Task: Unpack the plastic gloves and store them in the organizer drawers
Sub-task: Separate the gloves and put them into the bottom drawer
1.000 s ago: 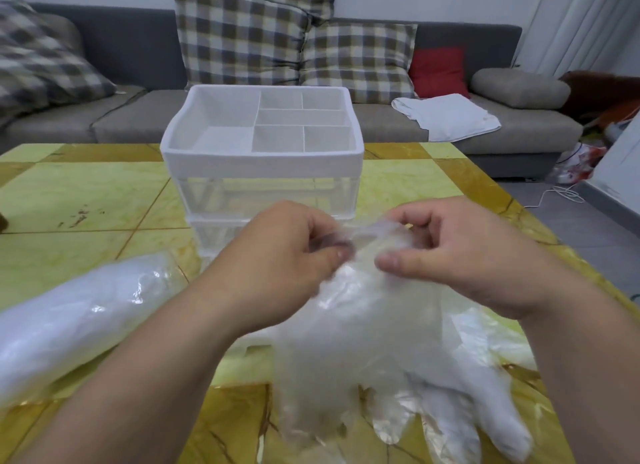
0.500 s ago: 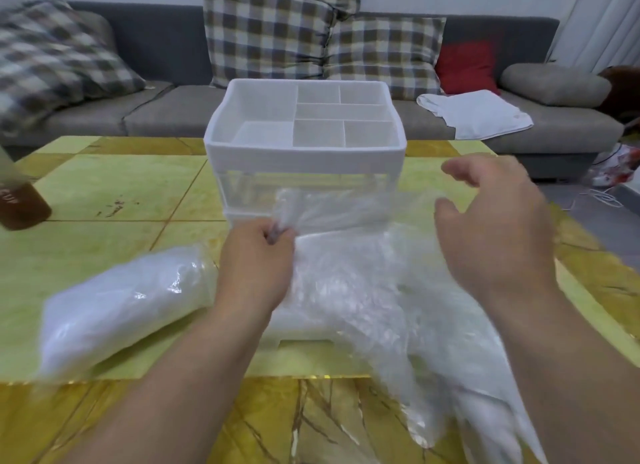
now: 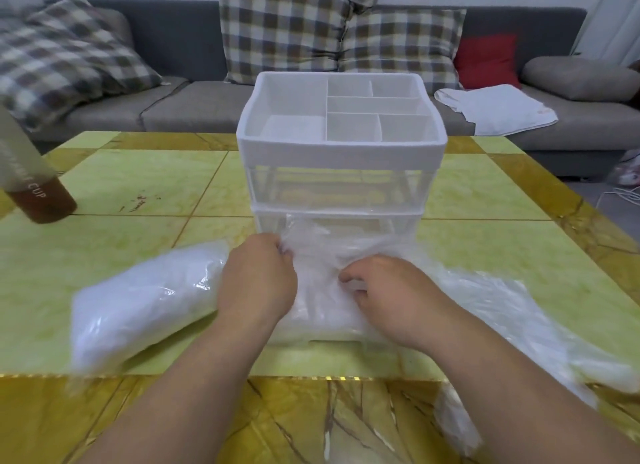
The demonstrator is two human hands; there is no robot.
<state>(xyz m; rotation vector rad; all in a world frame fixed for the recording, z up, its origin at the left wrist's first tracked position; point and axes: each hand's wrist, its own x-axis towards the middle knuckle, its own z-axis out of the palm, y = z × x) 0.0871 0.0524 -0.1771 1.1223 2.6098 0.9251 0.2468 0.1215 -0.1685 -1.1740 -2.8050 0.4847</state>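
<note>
A white organizer (image 3: 341, 151) with a divided top tray and clear drawers stands mid-table. Its bottom drawer (image 3: 318, 335) is pulled out toward me. A bunch of thin clear plastic gloves (image 3: 322, 255) lies crumpled over that drawer and trails off to the right (image 3: 502, 311). My left hand (image 3: 258, 283) grips the gloves at their left edge. My right hand (image 3: 391, 290) has its fingers curled down into the gloves above the drawer. A sealed white pack of gloves (image 3: 145, 300) lies on the table left of my left hand.
A bottle of brown liquid (image 3: 34, 189) stands at the left table edge. The yellow-green tiled table (image 3: 138, 186) reaches back to a grey sofa (image 3: 194, 106) with checked cushions, a red cushion and a white cloth (image 3: 498, 106).
Both hands have carried the gloves from above the table down and forward onto the pulled-out bottom drawer. My right hand, off the gloves half a second ago, is now on them.
</note>
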